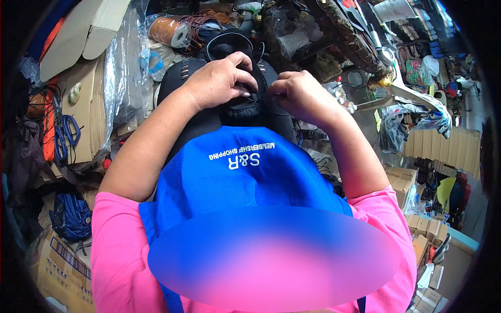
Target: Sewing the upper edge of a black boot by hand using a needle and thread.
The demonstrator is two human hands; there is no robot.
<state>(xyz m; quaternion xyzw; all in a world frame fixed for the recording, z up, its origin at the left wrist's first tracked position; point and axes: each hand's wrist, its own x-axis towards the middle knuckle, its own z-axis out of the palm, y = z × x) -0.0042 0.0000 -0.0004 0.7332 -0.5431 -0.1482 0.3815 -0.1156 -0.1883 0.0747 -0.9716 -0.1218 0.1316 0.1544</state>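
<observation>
The black shoe looks rounded, puckered near me; my left hand holds it. My right hand pinches closed; on what, I can't tell.

Matt black it is just past the upper edge of the blue apron: a leather-looking black piece, its rim puckered and rough with stitching. The apron itself shows plain woven cloth, dull and softly creased, and there's pink cloth in the sleeve, matt too. Over left, dry brown cardboard, flat and papery, and along its right edge a clear plastic sheet, all wrinkles and bright glare! Smooth blue plastic on the scissor handles by the cardboard's left edge, and glossy film wrapping the orange spool.
</observation>
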